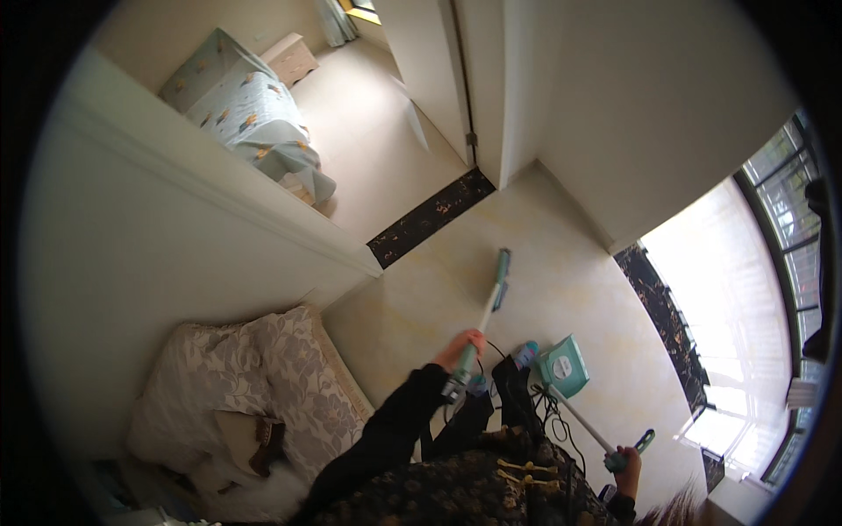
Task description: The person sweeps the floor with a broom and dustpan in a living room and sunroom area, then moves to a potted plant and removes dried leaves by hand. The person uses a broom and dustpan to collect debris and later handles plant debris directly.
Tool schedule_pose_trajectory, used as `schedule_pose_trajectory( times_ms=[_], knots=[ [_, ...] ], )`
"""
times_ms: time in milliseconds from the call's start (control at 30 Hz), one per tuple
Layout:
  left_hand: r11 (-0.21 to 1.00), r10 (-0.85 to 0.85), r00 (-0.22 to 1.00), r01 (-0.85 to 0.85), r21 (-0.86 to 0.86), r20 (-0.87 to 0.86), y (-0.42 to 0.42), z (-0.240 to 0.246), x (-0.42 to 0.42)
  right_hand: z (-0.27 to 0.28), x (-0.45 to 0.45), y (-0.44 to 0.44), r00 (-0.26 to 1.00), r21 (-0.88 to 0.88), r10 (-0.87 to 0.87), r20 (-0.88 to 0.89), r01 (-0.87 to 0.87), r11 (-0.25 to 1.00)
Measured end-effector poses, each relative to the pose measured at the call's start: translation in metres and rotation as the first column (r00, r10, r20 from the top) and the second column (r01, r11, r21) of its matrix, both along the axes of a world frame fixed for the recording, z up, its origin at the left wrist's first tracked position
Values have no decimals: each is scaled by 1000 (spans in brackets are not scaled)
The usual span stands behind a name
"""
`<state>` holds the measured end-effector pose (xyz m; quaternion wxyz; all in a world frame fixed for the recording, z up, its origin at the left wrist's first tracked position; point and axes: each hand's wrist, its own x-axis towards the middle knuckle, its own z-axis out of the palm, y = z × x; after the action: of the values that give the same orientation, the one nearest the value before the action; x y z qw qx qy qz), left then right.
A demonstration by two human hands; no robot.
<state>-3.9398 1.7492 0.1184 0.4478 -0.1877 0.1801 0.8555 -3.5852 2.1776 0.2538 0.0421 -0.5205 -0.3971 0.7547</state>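
Observation:
My left hand (464, 348) is wrapped around the upper part of a broom's (488, 309) white-and-green handle. The broom's narrow green head (502, 266) rests on or just above the pale tiled floor, between me and the doorway. Off to the right, my right hand (629, 468) grips the green top of a long-handled dustpan. Its white pole (582, 417) slants down to the mint-green pan (564, 366), which stands on the floor beside my feet (526, 354). The pan's inside is hidden from me.
Black cord (559, 421) hangs in loops by my legs. A dark marble threshold (431, 217) leads to a room with a covered bed (250, 125) and a wooden nightstand (289, 59). Left is a sofa-like seat with floral fabric (309, 381); a bright window (786, 217) is right.

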Motion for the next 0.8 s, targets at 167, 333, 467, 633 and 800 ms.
schedule_pose_trajectory(
  times_ms=[167, 333, 467, 633, 800],
  knots=[
    [997, 66, 981, -72, 22, 181, -59, 4, -46, -31, -20, 11, 985, 177, 164, 60, -172, 969],
    [766, -355, 711, -151, -625, -607, -49, -46, -105, -46, -46, 47, 974, -62, -85, 212, 100, 993],
    [631, -591, 436, -274, -726, -679, -16, -97, -165, -35, -44, 70, 987, -71, -138, 81, 144, 987],
    [767, -620, -68, -263, -585, -782, 120, -105, -136, -26, -44, 76, 941, -54, -171, 292, 195, 979],
    [844, -427, 876, 475, -250, 223, 277, -58, -58, -27, -52, 79, 911, 29, -257, 323, 262, 965]
  ],
)
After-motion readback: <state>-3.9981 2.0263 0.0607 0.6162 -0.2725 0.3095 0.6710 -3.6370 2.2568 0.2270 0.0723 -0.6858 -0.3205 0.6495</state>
